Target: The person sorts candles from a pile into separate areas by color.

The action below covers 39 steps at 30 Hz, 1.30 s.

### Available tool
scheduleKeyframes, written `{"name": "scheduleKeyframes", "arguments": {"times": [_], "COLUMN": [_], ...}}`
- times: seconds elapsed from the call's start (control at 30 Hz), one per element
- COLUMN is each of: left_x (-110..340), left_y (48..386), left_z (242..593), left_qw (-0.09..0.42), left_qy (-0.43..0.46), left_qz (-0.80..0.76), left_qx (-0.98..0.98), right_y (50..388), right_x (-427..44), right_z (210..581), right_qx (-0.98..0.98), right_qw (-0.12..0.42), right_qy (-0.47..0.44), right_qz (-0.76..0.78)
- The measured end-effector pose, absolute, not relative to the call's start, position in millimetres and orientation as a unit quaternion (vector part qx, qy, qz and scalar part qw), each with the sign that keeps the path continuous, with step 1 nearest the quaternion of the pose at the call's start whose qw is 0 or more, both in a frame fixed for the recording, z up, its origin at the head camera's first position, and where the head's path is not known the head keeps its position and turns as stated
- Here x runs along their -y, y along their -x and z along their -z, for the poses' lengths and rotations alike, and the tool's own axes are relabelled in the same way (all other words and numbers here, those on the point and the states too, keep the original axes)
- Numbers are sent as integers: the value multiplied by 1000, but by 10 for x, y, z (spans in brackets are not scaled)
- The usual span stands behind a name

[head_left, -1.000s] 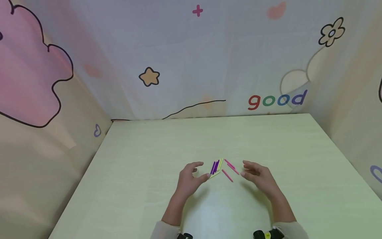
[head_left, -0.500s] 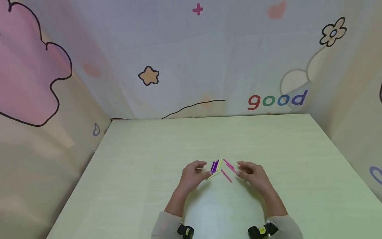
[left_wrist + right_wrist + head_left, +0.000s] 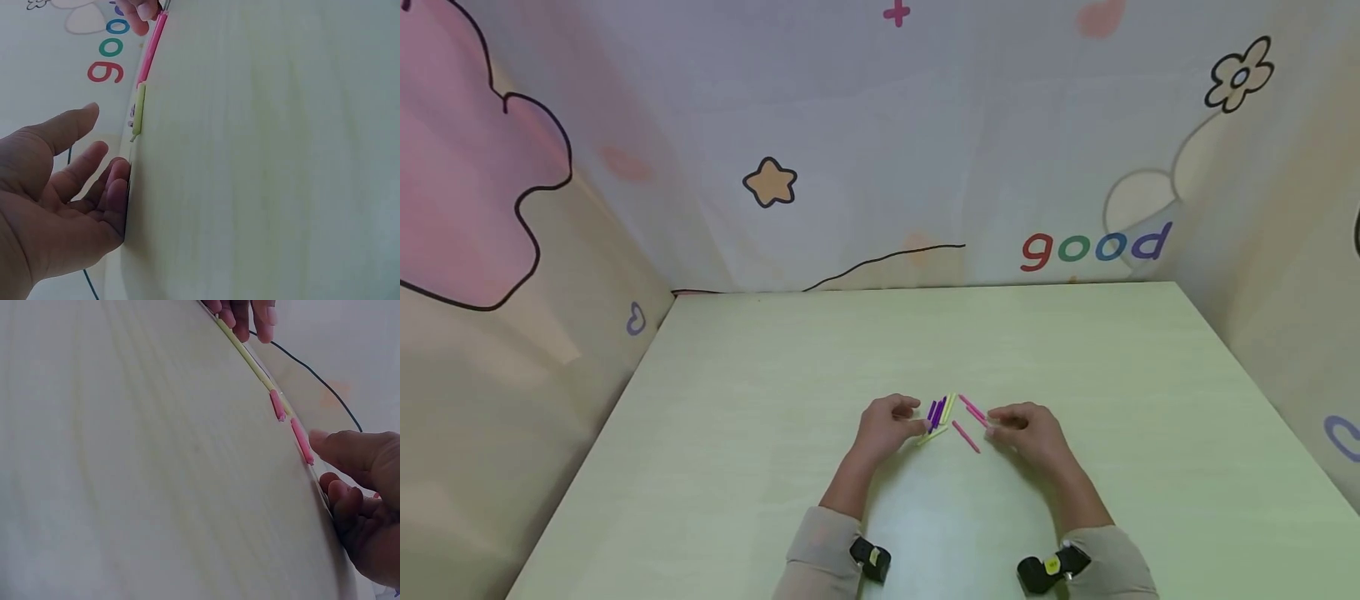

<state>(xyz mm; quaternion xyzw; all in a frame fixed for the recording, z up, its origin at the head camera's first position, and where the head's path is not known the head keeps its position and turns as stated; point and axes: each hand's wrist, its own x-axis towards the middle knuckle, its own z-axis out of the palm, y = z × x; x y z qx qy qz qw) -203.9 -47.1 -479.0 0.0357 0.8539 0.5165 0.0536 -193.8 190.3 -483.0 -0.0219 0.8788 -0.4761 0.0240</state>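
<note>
Three pink sticks [image 3: 966,437] lie slanted on the table, two of them end to side near my right hand [image 3: 1036,435]. Its fingers are loosely bent, and in the right wrist view the thumb of that hand [image 3: 369,494] is at the nearer pink stick [image 3: 301,440]; contact is unclear. Purple sticks [image 3: 937,413] stand side by side in the layout, next to yellow-green sticks [image 3: 949,408], with another yellow-green one [image 3: 934,436] slanting below. My left hand [image 3: 883,431] has its thumb tip beside the purple sticks; in the left wrist view this hand [image 3: 69,194] holds nothing, its fingers relaxed.
The pale table [image 3: 775,367] reaches back to a printed cloth wall [image 3: 865,150] with a star and the word "good". Similar cloth hangs at both sides. A black wrist camera [image 3: 871,558] sits on the left sleeve, another [image 3: 1052,570] on the right.
My right hand has moved left, up to the pink sticks. My left hand has shifted slightly right and forward. The sticks keep the same arrangement.
</note>
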Motion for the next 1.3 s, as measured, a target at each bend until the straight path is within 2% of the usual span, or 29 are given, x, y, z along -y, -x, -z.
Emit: {"name": "scheduleKeyframes", "arguments": {"times": [0.4, 0.63, 0.9, 1.3], "left_x": [443, 417, 448, 469], "left_y": [2050, 2062, 2095, 2106], "left_z": [4828, 4811, 4828, 4855], "left_qw": [41, 36, 33, 16], "left_qy": [-9, -4, -7, -4], "left_qz": [-477, -472, -466, -454], "left_qx": [-878, -881, -884, -891], "right_y": [1946, 1958, 1975, 1946], "right_x": [-1835, -1835, -1821, -1815], "right_z": [4897, 4892, 4895, 4878], "right_qx": [-900, -905, -906, -907], "right_qw": [42, 7, -5, 7], "right_qy": [-26, -11, -2, -9], "right_qz": [434, 426, 423, 422]}}
